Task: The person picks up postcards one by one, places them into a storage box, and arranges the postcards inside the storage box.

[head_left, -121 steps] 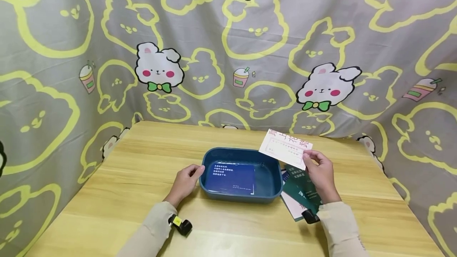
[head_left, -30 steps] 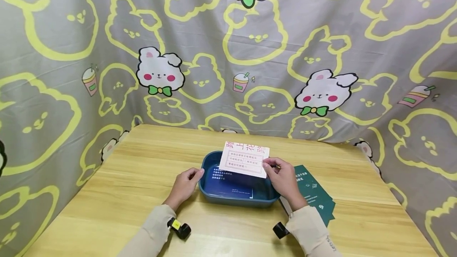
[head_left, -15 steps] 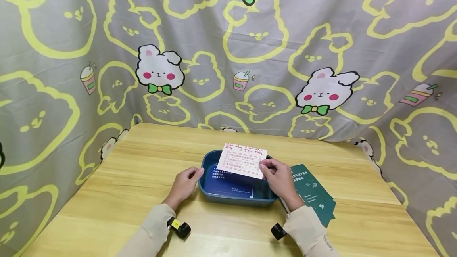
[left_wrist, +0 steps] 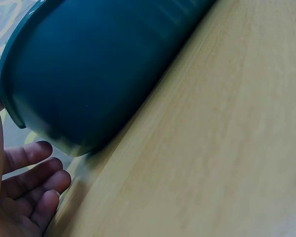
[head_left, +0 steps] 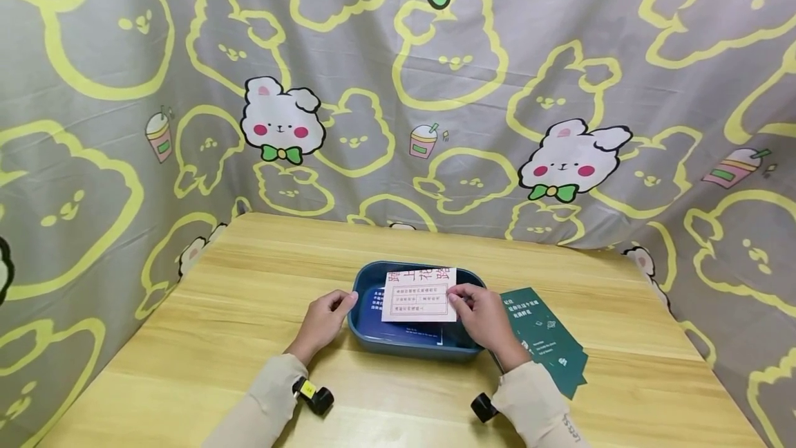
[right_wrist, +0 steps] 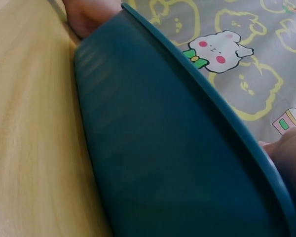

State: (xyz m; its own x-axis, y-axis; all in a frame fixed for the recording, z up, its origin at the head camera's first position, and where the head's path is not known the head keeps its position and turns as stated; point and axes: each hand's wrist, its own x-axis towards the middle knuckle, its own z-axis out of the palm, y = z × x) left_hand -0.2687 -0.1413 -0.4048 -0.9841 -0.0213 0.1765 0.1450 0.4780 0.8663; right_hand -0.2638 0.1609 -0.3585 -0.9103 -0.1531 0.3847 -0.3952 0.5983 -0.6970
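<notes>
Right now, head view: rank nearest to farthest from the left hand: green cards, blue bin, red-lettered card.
1. Blue bin: its left end is at the left hand.
2. Red-lettered card: over the bin, pinched by the right hand.
3. Green cards: right of the bin.

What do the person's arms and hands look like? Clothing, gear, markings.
Left hand and right hand: bare, no gloves. Long beige sleeves, dark lettering on the right one. Black wrist devices on both; the left carries a yellow label.
</notes>
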